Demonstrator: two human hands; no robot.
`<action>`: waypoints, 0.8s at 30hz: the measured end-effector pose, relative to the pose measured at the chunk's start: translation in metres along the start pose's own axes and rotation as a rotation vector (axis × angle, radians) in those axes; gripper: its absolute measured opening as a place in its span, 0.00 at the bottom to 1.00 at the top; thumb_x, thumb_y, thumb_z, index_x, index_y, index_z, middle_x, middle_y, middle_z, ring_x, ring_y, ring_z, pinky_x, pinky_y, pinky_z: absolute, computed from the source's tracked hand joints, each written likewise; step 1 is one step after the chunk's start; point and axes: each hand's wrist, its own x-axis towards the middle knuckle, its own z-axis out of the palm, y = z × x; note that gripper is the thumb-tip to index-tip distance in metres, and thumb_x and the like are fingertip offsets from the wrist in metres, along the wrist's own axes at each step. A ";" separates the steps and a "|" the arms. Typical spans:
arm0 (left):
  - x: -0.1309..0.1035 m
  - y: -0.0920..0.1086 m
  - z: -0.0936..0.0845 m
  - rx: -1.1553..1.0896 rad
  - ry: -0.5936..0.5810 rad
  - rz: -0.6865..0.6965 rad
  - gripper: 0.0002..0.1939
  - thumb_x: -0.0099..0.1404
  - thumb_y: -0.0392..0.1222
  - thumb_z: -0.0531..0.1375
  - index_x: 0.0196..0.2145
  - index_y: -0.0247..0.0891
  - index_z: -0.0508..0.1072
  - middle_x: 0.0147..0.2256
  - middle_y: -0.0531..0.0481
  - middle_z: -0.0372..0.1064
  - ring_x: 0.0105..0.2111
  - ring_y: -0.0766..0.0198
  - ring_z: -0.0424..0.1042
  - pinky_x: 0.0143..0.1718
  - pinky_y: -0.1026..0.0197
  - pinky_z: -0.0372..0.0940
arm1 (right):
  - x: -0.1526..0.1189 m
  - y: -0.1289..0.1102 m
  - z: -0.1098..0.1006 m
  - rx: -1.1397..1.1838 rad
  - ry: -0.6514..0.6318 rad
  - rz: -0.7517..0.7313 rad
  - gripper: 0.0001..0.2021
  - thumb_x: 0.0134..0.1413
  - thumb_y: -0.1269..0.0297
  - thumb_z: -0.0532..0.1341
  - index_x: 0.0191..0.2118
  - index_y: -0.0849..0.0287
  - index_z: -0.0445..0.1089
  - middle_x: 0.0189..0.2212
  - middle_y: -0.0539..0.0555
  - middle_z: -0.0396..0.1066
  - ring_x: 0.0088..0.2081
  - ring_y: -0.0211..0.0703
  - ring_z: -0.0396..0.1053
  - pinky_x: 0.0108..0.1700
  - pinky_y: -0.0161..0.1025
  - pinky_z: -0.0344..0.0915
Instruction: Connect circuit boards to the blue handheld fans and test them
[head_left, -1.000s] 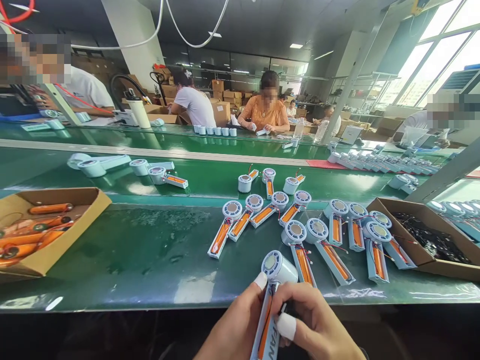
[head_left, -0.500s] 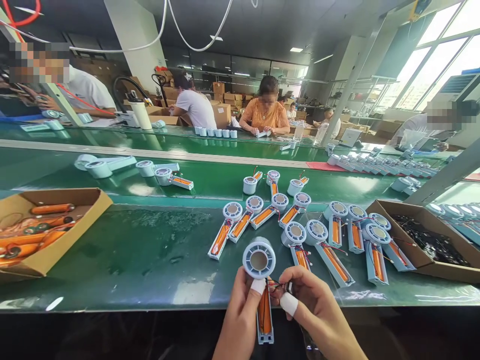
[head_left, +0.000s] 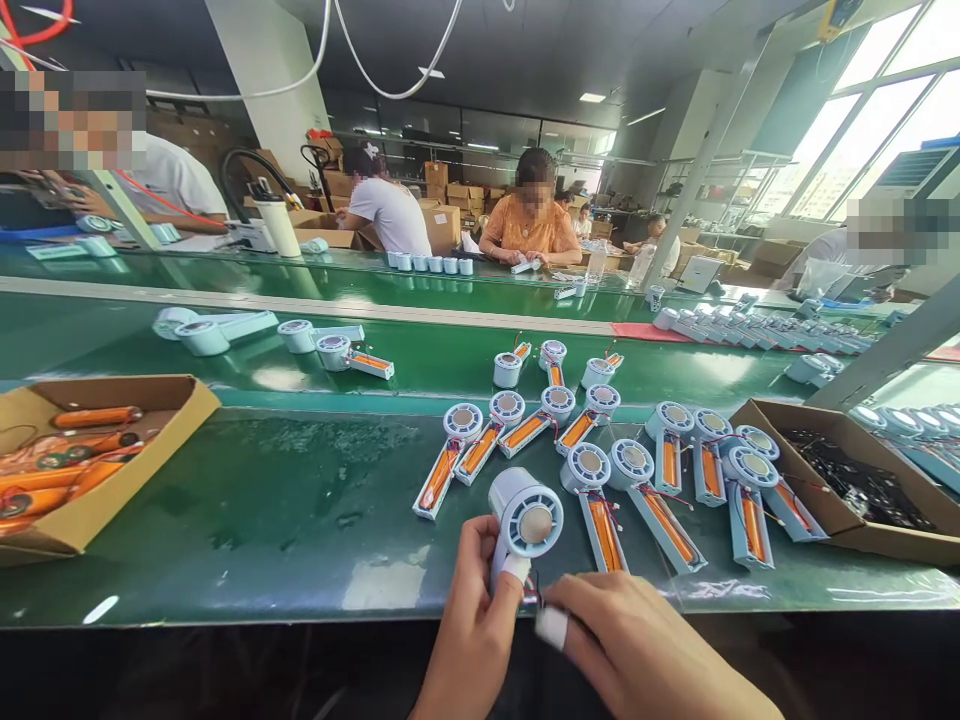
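Pinching the neck of a pale-blue handheld fan (head_left: 523,522), the left hand (head_left: 472,620) is closing on it while the right hand (head_left: 637,655) is pressing beside thin wires, just above the green table's (head_left: 247,520) near edge. Light, rigid, smooth plastic, probably; gripping the handle looks safest, sparing the fragile wiring.

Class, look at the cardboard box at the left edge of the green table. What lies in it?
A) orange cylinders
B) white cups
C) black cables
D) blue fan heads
A: the cardboard box on the left holds orange cylinders lying on their sides, with none of the other listed items visible in it.
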 end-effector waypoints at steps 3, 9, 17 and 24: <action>-0.001 0.003 0.001 -0.007 -0.033 -0.039 0.11 0.65 0.48 0.59 0.42 0.42 0.66 0.37 0.52 0.71 0.30 0.65 0.65 0.31 0.64 0.61 | 0.000 -0.006 -0.003 -0.004 -0.141 -0.111 0.09 0.52 0.71 0.65 0.40 0.55 0.73 0.36 0.52 0.79 0.37 0.45 0.76 0.34 0.32 0.61; 0.002 0.007 0.000 -0.120 -0.104 -0.157 0.11 0.62 0.49 0.61 0.39 0.41 0.66 0.32 0.55 0.70 0.23 0.70 0.59 0.26 0.66 0.57 | 0.010 -0.009 0.014 0.417 -0.125 0.002 0.06 0.47 0.76 0.63 0.28 0.58 0.70 0.23 0.46 0.72 0.23 0.34 0.64 0.26 0.29 0.53; -0.001 0.006 -0.001 -0.212 -0.055 -0.198 0.11 0.63 0.49 0.62 0.39 0.42 0.68 0.35 0.54 0.72 0.24 0.70 0.62 0.27 0.67 0.58 | 0.007 -0.020 0.040 1.122 -0.023 0.366 0.32 0.49 0.29 0.61 0.25 0.60 0.66 0.16 0.46 0.60 0.19 0.32 0.58 0.23 0.29 0.52; -0.002 -0.013 -0.006 -0.443 -0.170 -0.247 0.18 0.63 0.52 0.62 0.47 0.43 0.67 0.35 0.54 0.71 0.25 0.69 0.64 0.25 0.66 0.57 | 0.007 -0.023 0.058 1.280 0.151 0.423 0.35 0.47 0.25 0.58 0.22 0.58 0.63 0.15 0.44 0.56 0.16 0.30 0.52 0.21 0.30 0.49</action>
